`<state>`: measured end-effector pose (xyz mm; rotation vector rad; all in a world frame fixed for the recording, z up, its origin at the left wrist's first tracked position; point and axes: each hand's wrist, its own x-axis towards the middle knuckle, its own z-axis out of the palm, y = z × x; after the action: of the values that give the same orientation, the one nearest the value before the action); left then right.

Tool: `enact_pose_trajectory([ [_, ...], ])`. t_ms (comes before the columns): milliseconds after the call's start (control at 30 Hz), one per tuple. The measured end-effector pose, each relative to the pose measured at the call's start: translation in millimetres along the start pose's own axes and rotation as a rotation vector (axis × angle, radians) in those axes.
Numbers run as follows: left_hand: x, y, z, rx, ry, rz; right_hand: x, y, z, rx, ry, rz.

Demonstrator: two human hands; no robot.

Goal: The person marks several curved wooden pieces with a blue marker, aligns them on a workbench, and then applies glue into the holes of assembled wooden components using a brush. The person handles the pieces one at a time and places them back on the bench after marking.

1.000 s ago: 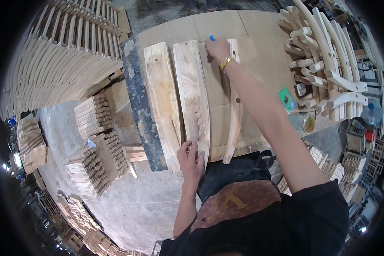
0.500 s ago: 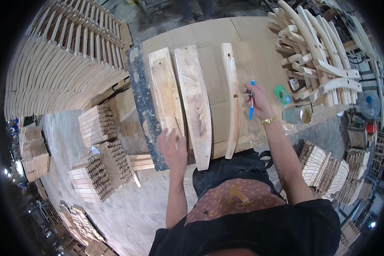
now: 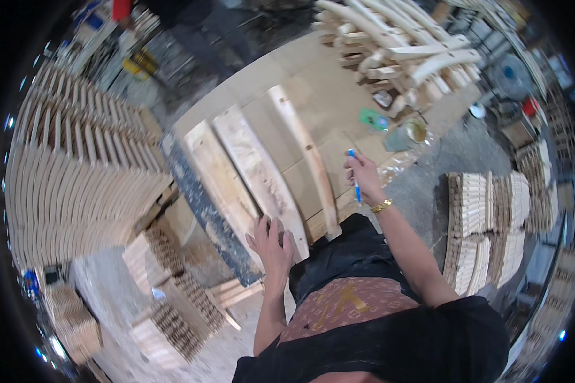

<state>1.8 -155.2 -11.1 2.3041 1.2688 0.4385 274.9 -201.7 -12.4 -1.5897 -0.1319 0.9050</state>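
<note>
My left hand [image 3: 271, 243] lies flat on the near end of a wide curved wooden board [image 3: 260, 173] on the workbench [image 3: 326, 108]. A second pale board [image 3: 217, 175] lies beside it on the left. A narrow curved wooden strip [image 3: 306, 153] lies to the right of the wide board. My right hand [image 3: 364, 172] holds a blue pen [image 3: 354, 179] upright just off the right of that strip, near the bench's front edge.
A heap of curved wooden parts [image 3: 396, 45] sits at the far right of the bench, with a green object [image 3: 372, 119] and a round tin [image 3: 416, 131] near it. Stacks of curved slats [image 3: 76, 172] fill the left. Bundles of small wooden pieces [image 3: 492, 217] stand on the floor to the right.
My right hand drew back from the far end of the narrow strip to the bench's near edge with the pen. My head view swung; my left hand stays on the wide board's near end.
</note>
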Motion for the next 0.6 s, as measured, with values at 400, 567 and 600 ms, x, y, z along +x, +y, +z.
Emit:
enact_pose_trajectory([
  [400,17.8,64.0,18.3,-0.239,-0.059,0.367,-7.7,-3.9,-10.3,-0.374,-0.091,-0.359],
  [567,46.9,101.5,49.0,-0.267,-0.066,0.325,28.3,-1.7,-23.3,-0.405,-0.158,-0.376],
  [600,52.4,107.0,53.4,-0.255,-0.065,0.286,32.7,-7.6,-20.5,-0.346,-0.242,-0.24],
])
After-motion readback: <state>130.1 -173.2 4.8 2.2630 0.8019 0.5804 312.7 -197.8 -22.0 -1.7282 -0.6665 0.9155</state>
